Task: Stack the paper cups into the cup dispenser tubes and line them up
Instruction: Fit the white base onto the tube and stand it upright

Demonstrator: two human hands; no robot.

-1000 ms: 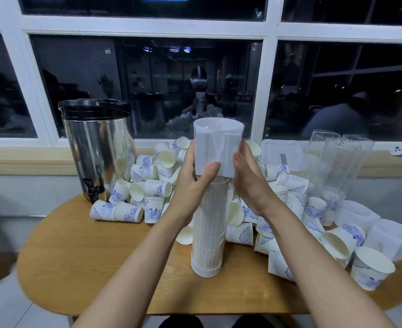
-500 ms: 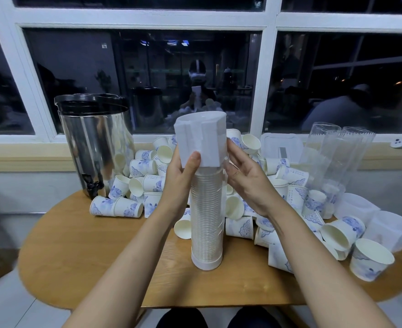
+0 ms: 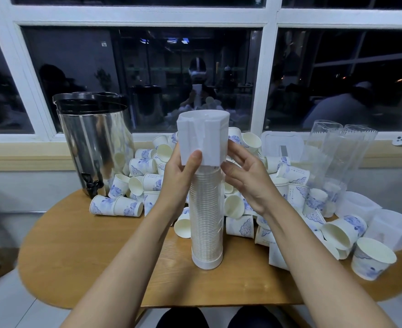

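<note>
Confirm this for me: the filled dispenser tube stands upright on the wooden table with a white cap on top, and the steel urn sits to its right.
One slip: the head view shows the steel urn left of the filled dispenser tube, not right. The tube does stand upright on the wooden table with the white cap on top.

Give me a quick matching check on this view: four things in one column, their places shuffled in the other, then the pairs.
Things
1. filled dispenser tube
2. white cap
3. steel urn
4. empty clear tubes

Places
A. back left of the table
B. upright at mid-table
C. far right, by the window ledge
D. atop the filled tube, gripped by the left hand

Pairs: 1-B, 2-D, 3-A, 4-C.
</note>
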